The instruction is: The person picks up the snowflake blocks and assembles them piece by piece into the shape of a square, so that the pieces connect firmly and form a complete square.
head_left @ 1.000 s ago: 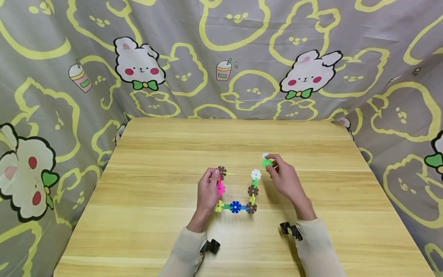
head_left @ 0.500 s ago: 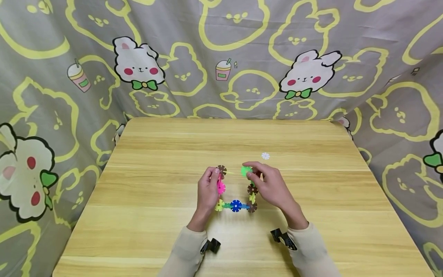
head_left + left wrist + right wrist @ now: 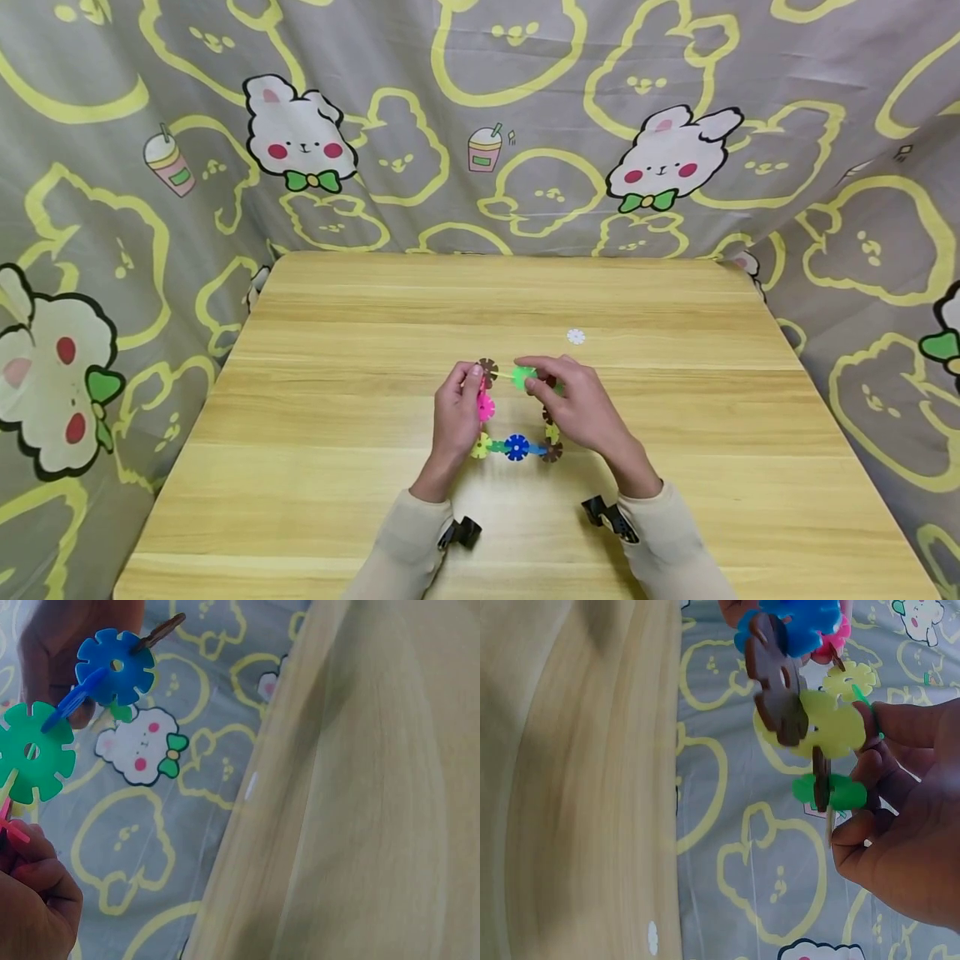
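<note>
A chain of snowflake discs hangs in a U between the hands, with a blue disc (image 3: pixel 516 447) at the bottom. My left hand (image 3: pixel 457 412) pinches its left side, by a brown disc (image 3: pixel 488 372) and a pink disc (image 3: pixel 487 407). From that brown disc a yellow disc (image 3: pixel 851 679) sticks out to the right. My right hand (image 3: pixel 583 406) pinches a bright green disc (image 3: pixel 523 377) between thumb and index finger, its edge right at the yellow disc. Lower fingers of this hand meet an edge-on white disc (image 3: pixel 830 825) at the chain's right end, mostly hidden in the head view.
A loose white disc (image 3: pixel 575 337) lies on the wooden table (image 3: pixel 360 317) beyond the right hand. A grey patterned curtain (image 3: pixel 420 50) surrounds the table at the back and sides. Black wrist cameras are strapped at both sleeves.
My right hand has carried the green disc left, away from the loose white disc, to the yellow disc at the chain's left end. The left hand has stayed nearly in place.
</note>
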A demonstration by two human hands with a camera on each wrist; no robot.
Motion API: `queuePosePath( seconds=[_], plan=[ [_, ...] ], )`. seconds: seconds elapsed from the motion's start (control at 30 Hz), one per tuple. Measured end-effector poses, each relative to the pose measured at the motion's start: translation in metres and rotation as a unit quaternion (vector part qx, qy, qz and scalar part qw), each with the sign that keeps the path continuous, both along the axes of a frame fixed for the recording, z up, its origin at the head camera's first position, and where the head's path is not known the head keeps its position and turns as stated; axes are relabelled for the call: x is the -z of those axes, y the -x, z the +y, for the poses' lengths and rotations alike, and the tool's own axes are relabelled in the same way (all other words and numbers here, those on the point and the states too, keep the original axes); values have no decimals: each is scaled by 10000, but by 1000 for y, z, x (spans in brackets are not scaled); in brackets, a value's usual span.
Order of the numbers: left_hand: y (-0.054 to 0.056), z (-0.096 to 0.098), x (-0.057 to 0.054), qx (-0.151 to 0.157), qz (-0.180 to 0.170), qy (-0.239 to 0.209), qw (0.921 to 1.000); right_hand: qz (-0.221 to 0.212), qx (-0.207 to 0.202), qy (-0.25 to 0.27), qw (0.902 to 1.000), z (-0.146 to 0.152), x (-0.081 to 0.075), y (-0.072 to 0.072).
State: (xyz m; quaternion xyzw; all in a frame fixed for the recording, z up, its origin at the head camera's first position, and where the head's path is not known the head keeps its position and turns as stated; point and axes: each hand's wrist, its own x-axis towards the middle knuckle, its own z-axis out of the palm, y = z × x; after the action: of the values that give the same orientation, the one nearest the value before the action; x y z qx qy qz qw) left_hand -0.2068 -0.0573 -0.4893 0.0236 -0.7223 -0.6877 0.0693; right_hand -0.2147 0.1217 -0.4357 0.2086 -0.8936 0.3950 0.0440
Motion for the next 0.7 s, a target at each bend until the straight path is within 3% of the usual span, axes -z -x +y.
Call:
queuePosePath(
  seconds=[0.2, 0.5, 0.57, 0.7],
  plan=[
    [0, 2, -2, -17, -231, 21, 9997, -122, 62, 184, 9997, -1, 3, 0],
    [-14, 7, -33, 17, -126, 92, 9999, -156, 488, 464, 9976, -5, 5, -1],
    [-14, 8, -32, 12, -90, 103, 9999, -51, 583, 470, 9972, -7, 6, -1],
    [-8, 10, -13, -20, -150, 136, 9998, 166, 767, 440, 9960, -9, 10, -2]
  ],
)
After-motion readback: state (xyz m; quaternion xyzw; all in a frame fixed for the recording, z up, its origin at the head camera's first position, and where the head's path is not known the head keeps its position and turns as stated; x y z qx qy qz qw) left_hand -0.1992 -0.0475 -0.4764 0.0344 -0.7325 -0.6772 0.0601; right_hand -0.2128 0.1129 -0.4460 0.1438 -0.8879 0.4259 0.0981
